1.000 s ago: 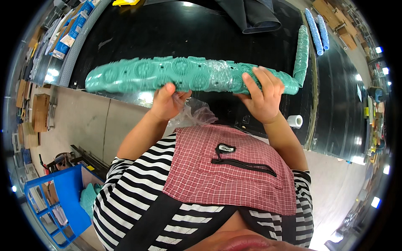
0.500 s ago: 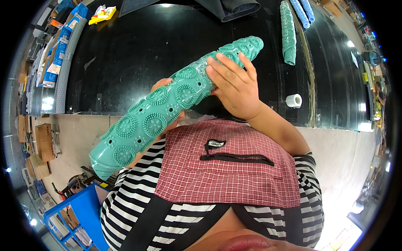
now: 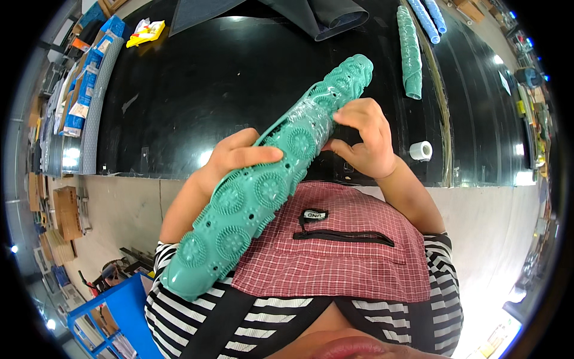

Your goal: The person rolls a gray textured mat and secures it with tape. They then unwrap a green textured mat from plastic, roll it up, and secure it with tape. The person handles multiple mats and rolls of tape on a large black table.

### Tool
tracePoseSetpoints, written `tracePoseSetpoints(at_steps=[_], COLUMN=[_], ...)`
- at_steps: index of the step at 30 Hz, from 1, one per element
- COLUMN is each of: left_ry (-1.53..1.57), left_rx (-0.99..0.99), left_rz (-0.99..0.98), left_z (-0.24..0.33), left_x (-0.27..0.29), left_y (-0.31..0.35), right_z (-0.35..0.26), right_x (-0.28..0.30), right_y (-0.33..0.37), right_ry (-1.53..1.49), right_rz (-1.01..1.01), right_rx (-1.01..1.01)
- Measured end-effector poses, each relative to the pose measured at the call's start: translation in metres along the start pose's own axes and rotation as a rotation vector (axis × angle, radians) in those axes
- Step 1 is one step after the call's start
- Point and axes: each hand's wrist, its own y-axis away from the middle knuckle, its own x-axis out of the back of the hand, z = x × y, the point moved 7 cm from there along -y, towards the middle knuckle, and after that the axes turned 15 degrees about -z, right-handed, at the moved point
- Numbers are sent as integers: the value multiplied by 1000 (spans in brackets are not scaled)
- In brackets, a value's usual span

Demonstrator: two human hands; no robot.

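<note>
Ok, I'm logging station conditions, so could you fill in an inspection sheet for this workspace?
Surface: black tabletop, glossy, lightly scuffed.
Job's things: bumpy green roll, held slanted, clear film on its upper part.
Clutter: white roll at right; second green roll and blue rolls farther off; dark sheet and yellow item at the far side.
Grip: left hand clasps the bumpy green roll; right hand at its right edge beside the clear film, hold unclear.
Cables: nothing seen.
Surroundings: pale floor, cardboard box and blue rack at left.
</note>
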Motion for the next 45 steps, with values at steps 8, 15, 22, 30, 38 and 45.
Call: tracePoseSetpoints(at_steps=[8,15,22,30,38,45], left_ry=[-99,-128,-211,-229,115,1], left_rx=[-90,-91,-131,-252,-166,-174], left_rz=[-307,-330,-460,-661,-761,-814], left_z=[28,33,45,58,38,50], left_x=[15,17,18,-4,-24,-18], left_y=[-41,-47,-62,-85,-79,-84], right_z=[-10,-6,-9,-12,30,82], right_x=[-2,-4,-5,-7,-66,-52], right_y=[-11,5,20,6,11,25], right_ry=[56,19,138,37,-762,-1420], right_rz=[-216,-21,38,-311,-1590,-915], right_rx=[29,151,153,-43,-254,-533])
